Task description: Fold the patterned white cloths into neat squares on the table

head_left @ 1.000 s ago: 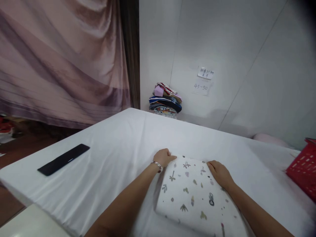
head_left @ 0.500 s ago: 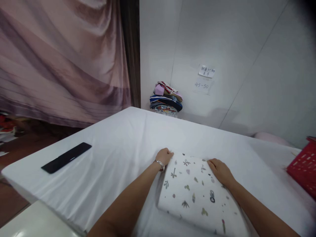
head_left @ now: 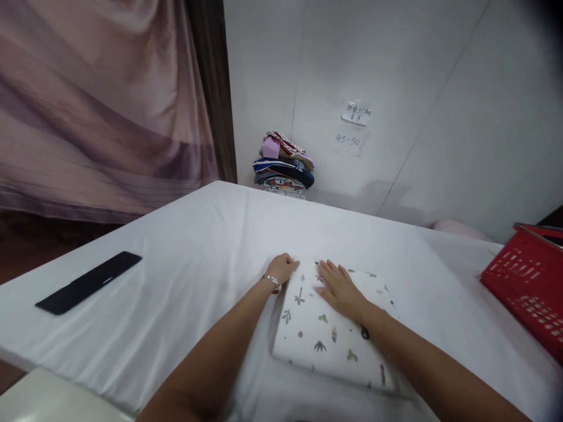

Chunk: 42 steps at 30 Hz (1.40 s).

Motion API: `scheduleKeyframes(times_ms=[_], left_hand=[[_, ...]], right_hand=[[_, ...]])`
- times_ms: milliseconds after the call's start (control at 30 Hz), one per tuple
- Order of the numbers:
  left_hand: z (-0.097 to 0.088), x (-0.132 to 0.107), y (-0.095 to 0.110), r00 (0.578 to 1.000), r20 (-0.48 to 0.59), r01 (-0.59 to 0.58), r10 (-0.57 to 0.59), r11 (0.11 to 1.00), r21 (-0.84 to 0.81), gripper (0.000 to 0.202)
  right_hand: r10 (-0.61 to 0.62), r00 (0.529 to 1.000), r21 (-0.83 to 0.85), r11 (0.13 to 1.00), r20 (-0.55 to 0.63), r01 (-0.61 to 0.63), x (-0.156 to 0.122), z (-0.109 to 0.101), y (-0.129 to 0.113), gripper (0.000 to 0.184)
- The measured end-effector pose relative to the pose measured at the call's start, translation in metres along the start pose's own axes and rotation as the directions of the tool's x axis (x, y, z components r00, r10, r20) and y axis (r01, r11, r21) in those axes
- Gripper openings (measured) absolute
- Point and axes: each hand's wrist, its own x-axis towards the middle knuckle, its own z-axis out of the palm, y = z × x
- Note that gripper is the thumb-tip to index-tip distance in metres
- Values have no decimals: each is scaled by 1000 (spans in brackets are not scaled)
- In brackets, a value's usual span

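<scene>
A folded white cloth point(head_left: 323, 337) printed with small leaves and flowers lies on the white-covered table point(head_left: 193, 258) in front of me. My left hand point(head_left: 281, 268), with a bracelet on the wrist, curls over the cloth's far left corner. My right hand point(head_left: 339, 287) lies flat on top of the cloth near that same corner, fingers stretched out and together, palm pressing the fabric.
A long black flat object point(head_left: 88, 282) lies on the table at the left. A red plastic basket point(head_left: 528, 281) stands at the right edge. A pile of folded clothes point(head_left: 284, 167) sits by the wall under paper notes point(head_left: 355, 114). A pink curtain point(head_left: 97, 105) hangs left.
My right hand has slid left from the cloth's far right corner to its top near my left hand and now lies flat. The view has shifted a little to the right.
</scene>
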Motion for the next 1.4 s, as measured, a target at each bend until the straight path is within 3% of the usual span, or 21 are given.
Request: scheduleKeyframes(times_ms=[200, 267, 333, 400, 467, 500, 667, 800, 900, 1033, 1200, 1400], left_hand=[[-6, -7, 8, 999, -36, 0, 2, 998, 61, 19], [-8, -15, 19, 988, -123, -78, 96, 987, 140, 15], [-5, -25, 31, 934, -175, -261, 310, 931, 256, 14], [3, -36, 42, 835, -102, -475, 541, 802, 362, 20], [13, -45, 48, 767, 16, -586, 641, 691, 423, 28], [17, -48, 49, 758, 46, -593, 650, 660, 461, 32], [23, -51, 45, 763, 62, -544, 643, 589, 598, 46], [27, -41, 35, 840, 210, -527, 501, 656, 541, 62], [30, -35, 27, 854, 256, -518, 454, 683, 516, 71], [30, -35, 26, 854, 274, -520, 443, 697, 494, 76], [28, -36, 28, 855, 310, -518, 415, 703, 487, 80], [26, -36, 31, 856, 333, -515, 394, 702, 492, 79]], right_hand=[[11, 1000, -46, 999, 21, -10, 4, 13, 5, 62], [13, 1000, -50, 999, 19, -12, 4, 13, 5, 62], [11, 1000, -52, 999, 12, -10, 4, 13, 4, 60], [7, 1000, -52, 999, -1, -7, 5, 14, 4, 60], [10, 1000, -45, 999, -6, -10, 6, 13, 4, 60], [12, 1000, -39, 999, -1, -12, 7, 13, 5, 61], [12, 1000, -1, 1000, 21, -12, 8, 9, 6, 61], [18, 999, 12, 1000, 27, -19, 10, 7, 2, 58], [19, 999, 15, 1000, 35, -19, 5, 4, 7, 60], [140, 989, -21, 990, 41, -139, -19, -6, 37, 67], [329, 943, 5, 944, 50, -330, -55, -13, 85, 72], [418, 908, 195, 892, -14, -408, -57, -7, 101, 74]])
